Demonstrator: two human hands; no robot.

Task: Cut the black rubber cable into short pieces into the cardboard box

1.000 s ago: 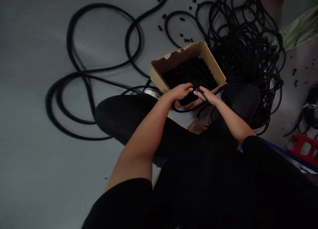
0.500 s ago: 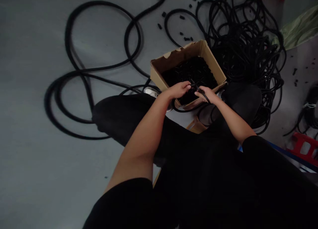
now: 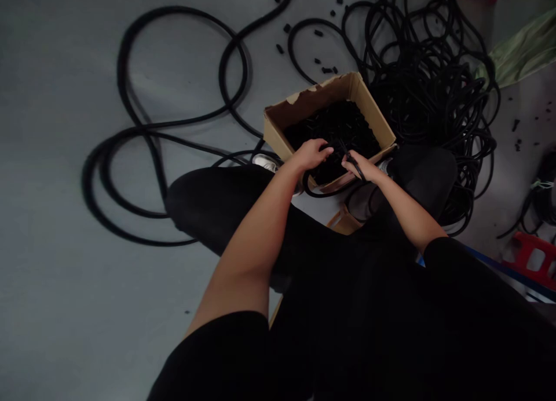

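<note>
An open cardboard box point(image 3: 278, 135) stands on the grey floor between my knees, filled with short black tube pieces point(image 3: 343, 128). My left hand point(image 3: 310, 153) hovers over the box's near edge, fingers curled round a black hose point(image 3: 324, 192) that loops below the box. My right hand point(image 3: 362, 168) is closed on a dark tool or the hose end, which points toward the left hand; I cannot make out which.
A big tangle of black hose point(image 3: 428, 82) lies behind and right of the box. Long hose loops point(image 3: 143, 126) spread over the floor at left. Several cut black pieces point(image 3: 324, 65) lie scattered beyond the box. A red crate point(image 3: 532, 256) sits at right, a green sack point(image 3: 523, 50) at upper right.
My left hand has curled tighter and shifted slightly back over the box's edge. My right hand has stayed nearly in place.
</note>
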